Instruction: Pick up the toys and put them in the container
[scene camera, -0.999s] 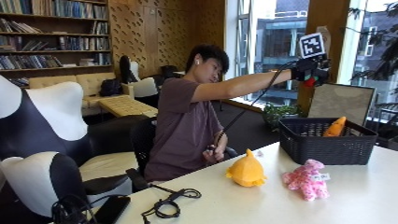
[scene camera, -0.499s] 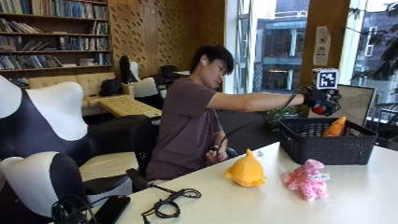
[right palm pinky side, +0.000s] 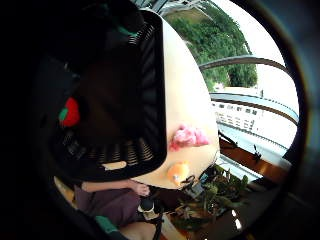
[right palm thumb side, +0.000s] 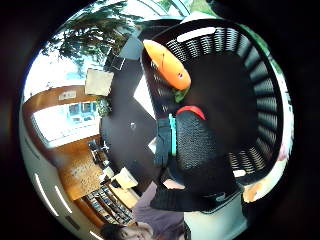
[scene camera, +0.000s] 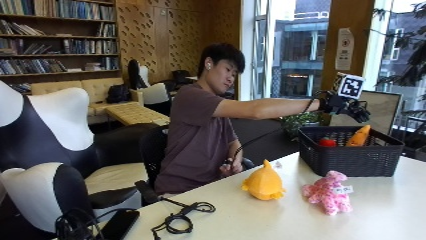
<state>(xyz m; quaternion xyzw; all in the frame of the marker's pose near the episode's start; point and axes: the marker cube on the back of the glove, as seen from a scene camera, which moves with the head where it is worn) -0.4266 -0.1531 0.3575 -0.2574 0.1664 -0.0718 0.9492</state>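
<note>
A person seated at a white table (scene camera: 373, 210) holds the gloved right hand (scene camera: 341, 104) out at arm's length, above the near rim of a black slatted basket (scene camera: 346, 159) that stands on the table's far side. The fingers point down toward the basket in a relaxed, uncurled pose and nothing is between them; in the thumb side palm view a gloved finger (right palm thumb side: 163, 142) hangs straight beside the basket wall (right palm thumb side: 250, 75). Inside the basket lie 2 toys: an orange carrot-shaped toy (scene camera: 359, 136) leaning against the far wall, also clear in the thumb side palm view (right palm thumb side: 168, 65), and a small red toy with a green top (scene camera: 327, 142), seen on the basket floor in the little finger side palm view (right palm pinky side: 69, 113). 2 more toys sit on the table outside the basket, well apart from the hand: a yellow plush toy (scene camera: 263, 184) and, just beside it, a pink plush toy (scene camera: 327, 191), which is nearer the basket. The bare left hand (scene camera: 231, 165) rests at the table edge. A coiled black cable (scene camera: 181, 220) lies on the near part of the table.
</note>
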